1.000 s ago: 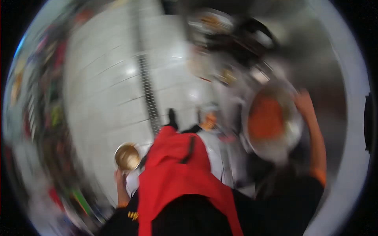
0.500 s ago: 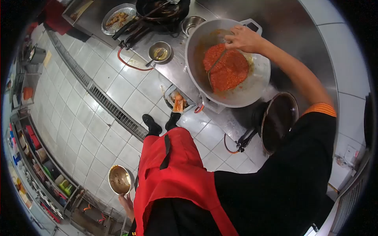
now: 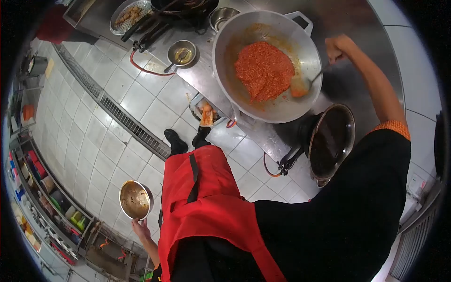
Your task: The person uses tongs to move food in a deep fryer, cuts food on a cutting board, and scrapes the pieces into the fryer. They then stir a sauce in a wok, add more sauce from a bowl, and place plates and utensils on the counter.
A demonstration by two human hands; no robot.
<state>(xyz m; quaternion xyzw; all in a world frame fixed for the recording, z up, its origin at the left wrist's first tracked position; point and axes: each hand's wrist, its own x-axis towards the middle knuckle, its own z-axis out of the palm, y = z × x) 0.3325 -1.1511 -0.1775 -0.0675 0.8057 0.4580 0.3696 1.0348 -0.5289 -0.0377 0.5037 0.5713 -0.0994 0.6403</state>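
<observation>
My right hand (image 3: 340, 48) is closed around the handle of a metal spatula (image 3: 312, 83), just beyond the right rim of a large grey pot (image 3: 304, 50). The spatula's blade, coated in orange sauce, rests against the pot's inner right side. A mound of thick red chili paste (image 3: 264, 70) lies in the middle of the pot, with oily smears around it. Low on the left, my left hand (image 3: 141, 230) grips a metal bowl (image 3: 135, 199) by its edge. Brown residue streaks the inside of that bowl, which is tilted over the floor.
A dark oil-filled pan (image 3: 332, 141) stands right of the pot. Left of it on the steel counter are a small bowl with a spoon (image 3: 182, 53), another metal bowl (image 3: 222, 18) and a black wok (image 3: 188, 11). A bin with eggshells (image 3: 206, 112) sits below.
My right hand has moved right, out from over the paste, bringing the spatula to the pot's right side. The left hand and its bowl have shifted slightly up and left in view.
</observation>
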